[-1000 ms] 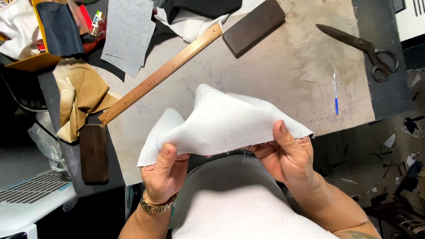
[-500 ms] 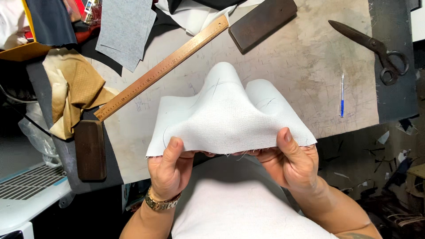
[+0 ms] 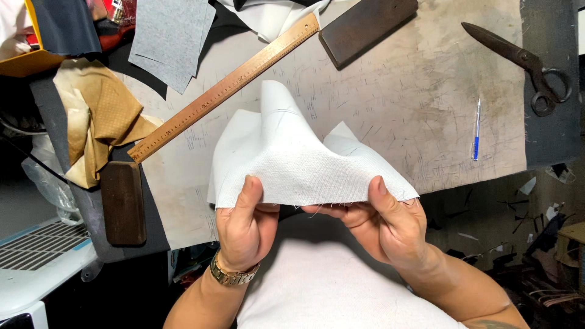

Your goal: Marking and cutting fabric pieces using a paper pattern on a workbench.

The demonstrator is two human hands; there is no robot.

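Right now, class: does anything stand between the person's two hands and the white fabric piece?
Nothing visible does. The left hand and the right hand both pinch the near edge of the white fabric piece, thumbs on top.

White cloth piece pinched between left hand and right hand

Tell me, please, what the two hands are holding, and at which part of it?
Both hands hold one piece of white fabric by its near, frayed edge: the left hand pinches it near the left corner, the right hand nearer the right corner.
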